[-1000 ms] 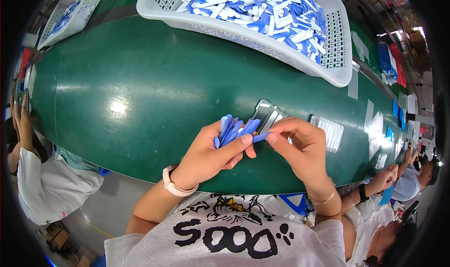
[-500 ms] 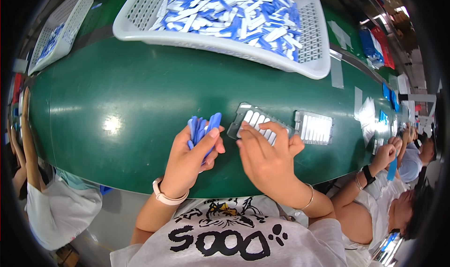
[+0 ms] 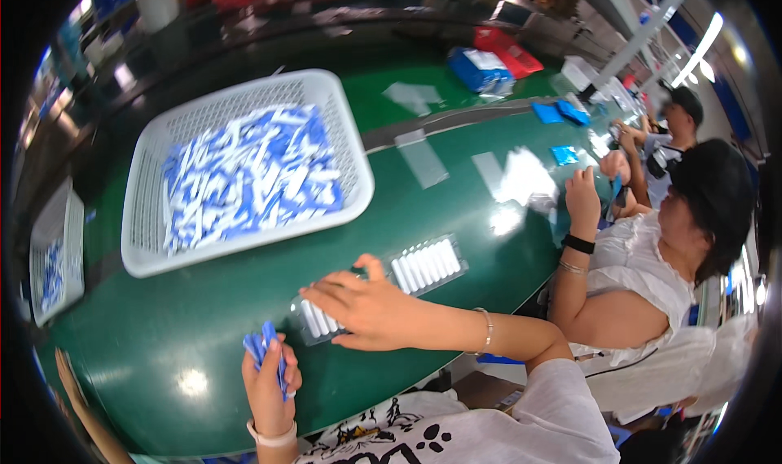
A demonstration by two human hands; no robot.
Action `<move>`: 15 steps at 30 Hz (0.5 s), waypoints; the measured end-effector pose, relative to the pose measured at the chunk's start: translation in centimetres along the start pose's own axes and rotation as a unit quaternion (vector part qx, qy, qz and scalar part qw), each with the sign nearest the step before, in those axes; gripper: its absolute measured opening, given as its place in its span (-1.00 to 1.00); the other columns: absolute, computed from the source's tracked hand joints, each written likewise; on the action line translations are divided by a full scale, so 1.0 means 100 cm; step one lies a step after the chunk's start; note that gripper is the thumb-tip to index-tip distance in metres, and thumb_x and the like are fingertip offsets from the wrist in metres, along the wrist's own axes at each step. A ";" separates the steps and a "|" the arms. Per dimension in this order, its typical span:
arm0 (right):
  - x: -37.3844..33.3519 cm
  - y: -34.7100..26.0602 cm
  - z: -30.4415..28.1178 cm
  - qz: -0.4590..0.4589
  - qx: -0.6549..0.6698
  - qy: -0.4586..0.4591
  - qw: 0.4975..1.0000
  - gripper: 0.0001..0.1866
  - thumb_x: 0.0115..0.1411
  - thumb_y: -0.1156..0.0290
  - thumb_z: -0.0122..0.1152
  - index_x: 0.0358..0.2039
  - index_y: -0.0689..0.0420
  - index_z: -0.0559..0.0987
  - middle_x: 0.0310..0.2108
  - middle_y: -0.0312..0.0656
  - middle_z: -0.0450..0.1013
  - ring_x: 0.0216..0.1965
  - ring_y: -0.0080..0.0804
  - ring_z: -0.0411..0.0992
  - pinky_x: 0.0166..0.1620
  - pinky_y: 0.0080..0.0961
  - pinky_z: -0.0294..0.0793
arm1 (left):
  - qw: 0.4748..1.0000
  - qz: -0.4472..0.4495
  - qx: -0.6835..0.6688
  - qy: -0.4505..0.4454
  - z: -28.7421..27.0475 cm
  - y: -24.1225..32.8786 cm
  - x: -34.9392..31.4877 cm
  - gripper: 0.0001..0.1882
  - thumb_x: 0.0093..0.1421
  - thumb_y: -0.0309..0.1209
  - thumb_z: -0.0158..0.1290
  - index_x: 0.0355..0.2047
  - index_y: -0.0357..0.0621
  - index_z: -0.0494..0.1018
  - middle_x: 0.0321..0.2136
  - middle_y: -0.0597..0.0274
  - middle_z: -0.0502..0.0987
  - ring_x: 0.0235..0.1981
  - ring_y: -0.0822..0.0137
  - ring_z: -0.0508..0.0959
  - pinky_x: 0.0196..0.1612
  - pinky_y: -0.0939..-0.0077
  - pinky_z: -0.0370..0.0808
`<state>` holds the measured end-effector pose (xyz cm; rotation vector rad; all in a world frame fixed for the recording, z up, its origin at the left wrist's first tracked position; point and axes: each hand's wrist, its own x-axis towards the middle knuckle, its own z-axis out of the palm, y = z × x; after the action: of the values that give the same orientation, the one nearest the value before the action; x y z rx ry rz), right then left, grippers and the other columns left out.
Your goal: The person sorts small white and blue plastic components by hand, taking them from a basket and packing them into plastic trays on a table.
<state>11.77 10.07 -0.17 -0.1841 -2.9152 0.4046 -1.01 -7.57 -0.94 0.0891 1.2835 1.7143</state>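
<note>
My left hand (image 3: 269, 382) is closed around a small bunch of blue sticks (image 3: 262, 346), held upright above the green table (image 3: 187, 334). My right hand (image 3: 371, 309) lies flat with fingers spread over a clear tray of white pieces (image 3: 314, 319), covering most of it. A second clear tray of white pieces (image 3: 426, 264) sits just to its right, uncovered. Farther back, a white mesh basket (image 3: 244, 97) holds several blue and white sticks (image 3: 244, 175).
A person in white (image 3: 643, 260) sits at my right, hands raised over the table edge. Another white basket (image 3: 53, 260) stands at the far left. Blue packets (image 3: 562, 112), a blue box (image 3: 481, 69) and red bins (image 3: 513, 48) lie along the far side.
The view has swung to the right. My right hand has spread flat over the near tray, and my left hand with the blue sticks has dropped toward the table's near edge.
</note>
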 end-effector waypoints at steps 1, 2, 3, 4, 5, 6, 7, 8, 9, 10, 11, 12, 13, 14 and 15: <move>0.001 0.006 0.001 -0.030 0.029 0.000 0.999 -0.19 -0.05 0.18 0.33 0.17 0.23 0.24 -0.01 -0.12 0.36 0.06 -0.32 0.26 0.02 -0.01 0.02 | 1.000 0.000 -0.002 0.009 0.001 -0.001 0.000 -0.79 0.28 -0.38 -0.05 -0.19 -0.27 0.32 -0.58 0.27 0.38 -0.73 0.61 0.24 -0.76 0.74 0.10; 0.002 0.014 -0.001 -0.024 0.034 -0.018 0.999 -0.17 -0.02 0.20 0.33 0.20 0.24 0.19 0.02 -0.10 0.36 0.09 -0.34 0.25 0.08 0.07 0.00 | 1.000 0.000 -0.004 0.018 0.002 -0.002 0.001 -0.80 0.29 -0.38 -0.05 -0.19 -0.28 0.32 -0.58 0.27 0.37 -0.73 0.61 0.23 -0.76 0.73 0.10; 0.000 0.020 -0.006 -0.018 0.023 -0.009 1.000 -0.17 -0.02 0.20 0.33 0.20 0.24 0.19 0.02 -0.10 0.36 0.09 -0.34 0.25 0.08 0.07 0.00 | 1.000 0.005 0.000 0.004 0.001 -0.002 0.000 -0.80 0.29 -0.38 -0.05 -0.19 -0.28 0.32 -0.58 0.27 0.37 -0.73 0.61 0.23 -0.76 0.73 0.10; -0.003 0.026 -0.010 -0.010 0.017 -0.020 1.000 -0.15 -0.04 0.21 0.36 0.20 0.26 0.19 0.03 -0.09 0.35 0.10 -0.32 0.25 0.10 0.13 -0.01 | 1.000 0.007 0.006 0.009 -0.001 -0.004 -0.001 -0.80 0.29 -0.35 -0.06 -0.19 -0.24 0.32 -0.57 0.29 0.35 -0.71 0.61 0.23 -0.76 0.74 0.09; -0.005 0.031 -0.015 -0.001 0.011 -0.032 0.999 -0.13 -0.07 0.21 0.38 0.19 0.29 0.19 0.04 -0.08 0.35 0.11 -0.31 0.25 0.12 0.18 -0.02 | 1.000 0.008 0.012 0.015 -0.001 -0.003 0.000 -0.80 0.29 -0.33 -0.06 -0.19 -0.21 0.32 -0.56 0.31 0.33 -0.70 0.60 0.23 -0.76 0.74 0.08; -0.010 0.034 -0.025 0.028 0.013 -0.077 0.997 -0.12 -0.04 0.24 0.37 0.23 0.26 0.14 0.09 -0.08 0.32 0.16 -0.30 0.22 0.17 0.23 -0.07 | 0.999 0.017 0.016 0.032 0.006 -0.002 -0.002 -0.85 0.26 -0.36 -0.05 -0.24 -0.16 0.33 -0.56 0.34 0.35 -0.72 0.59 0.23 -0.78 0.75 0.08; -0.016 0.039 -0.031 0.035 0.006 -0.070 0.997 -0.12 -0.04 0.24 0.37 0.23 0.26 0.14 0.09 -0.08 0.32 0.16 -0.30 0.22 0.17 0.23 -0.07 | 0.999 0.018 0.019 0.021 0.011 0.002 -0.006 -0.85 0.26 -0.36 -0.05 -0.24 -0.16 0.33 -0.56 0.34 0.35 -0.72 0.59 0.23 -0.78 0.75 0.08; -0.021 0.045 -0.035 0.060 0.004 -0.089 0.994 -0.12 -0.02 0.25 0.35 0.24 0.24 0.12 0.11 -0.07 0.30 0.18 -0.31 0.22 0.17 0.23 -0.07 | 1.000 -0.002 0.012 0.012 0.014 0.008 -0.010 -0.90 0.28 -0.38 -0.06 -0.26 -0.13 0.34 -0.56 0.37 0.35 -0.70 0.60 0.23 -0.73 0.76 0.10; -0.028 0.050 -0.042 0.084 0.003 -0.108 0.991 -0.13 0.00 0.26 0.34 0.25 0.22 0.10 0.13 -0.07 0.28 0.19 -0.31 0.21 0.18 0.23 -0.08 | 1.000 -0.022 0.004 0.005 0.017 0.010 -0.012 -0.93 0.30 -0.40 -0.08 -0.28 -0.10 0.35 -0.57 0.39 0.35 -0.68 0.62 0.23 -0.68 0.76 0.13; -0.033 0.055 -0.049 0.109 0.010 -0.136 0.985 -0.14 0.04 0.29 0.31 0.27 0.16 0.07 0.17 -0.06 0.24 0.24 -0.31 0.15 0.19 0.24 -0.12 | 1.000 -0.024 -0.003 -0.001 0.016 0.010 -0.012 -0.93 0.30 -0.40 -0.07 -0.29 -0.10 0.36 -0.56 0.39 0.36 -0.68 0.62 0.24 -0.66 0.75 0.13; -0.041 0.060 -0.053 0.113 0.005 -0.132 0.985 -0.14 0.04 0.29 0.31 0.27 0.16 0.07 0.17 -0.06 0.24 0.24 -0.31 0.15 0.19 0.24 -0.12 | 1.000 -0.023 -0.003 -0.008 0.018 0.010 -0.012 -0.93 0.30 -0.40 -0.07 -0.29 -0.10 0.36 -0.56 0.39 0.36 -0.68 0.62 0.24 -0.66 0.75 0.13; -0.046 0.066 -0.056 0.122 -0.001 -0.143 0.982 -0.16 0.06 0.30 0.29 0.28 0.12 0.06 0.19 -0.09 0.21 0.26 -0.33 0.14 0.19 0.24 -0.12 | 1.000 -0.024 0.003 -0.001 0.018 0.010 -0.013 -0.93 0.30 -0.40 -0.07 -0.28 -0.10 0.36 -0.56 0.38 0.36 -0.67 0.62 0.25 -0.66 0.75 0.14; -0.053 0.070 -0.059 0.132 -0.006 -0.154 0.979 -0.17 0.08 0.30 0.27 0.29 0.08 0.05 0.22 -0.12 0.19 0.27 -0.36 0.12 0.19 0.24 -0.13 | 1.000 -0.025 0.009 0.007 0.019 0.011 -0.013 -0.93 0.29 -0.40 -0.07 -0.27 -0.11 0.36 -0.56 0.38 0.37 -0.67 0.61 0.25 -0.66 0.75 0.14; -0.059 0.075 -0.065 0.163 -0.007 -0.168 0.972 -0.18 0.09 0.33 0.25 0.30 0.05 0.03 0.27 -0.20 0.12 0.30 -0.40 0.07 0.20 0.25 -0.13 | 1.000 -0.022 0.008 0.003 0.021 0.011 -0.012 -0.93 0.29 -0.40 -0.07 -0.27 -0.11 0.36 -0.56 0.38 0.37 -0.67 0.61 0.25 -0.66 0.75 0.14; -0.066 0.079 -0.071 0.164 -0.009 -0.165 0.972 -0.18 0.09 0.33 0.25 0.30 0.05 0.03 0.27 -0.20 0.12 0.30 -0.40 0.07 0.20 0.25 -0.13 | 0.999 -0.023 0.025 0.000 0.022 0.012 -0.012 -0.92 0.29 -0.40 -0.07 -0.27 -0.11 0.36 -0.56 0.37 0.37 -0.67 0.61 0.26 -0.66 0.74 0.15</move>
<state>20.39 18.47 3.21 -0.6694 -3.2197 0.5009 0.11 -6.87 1.54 0.0870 1.3186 1.6432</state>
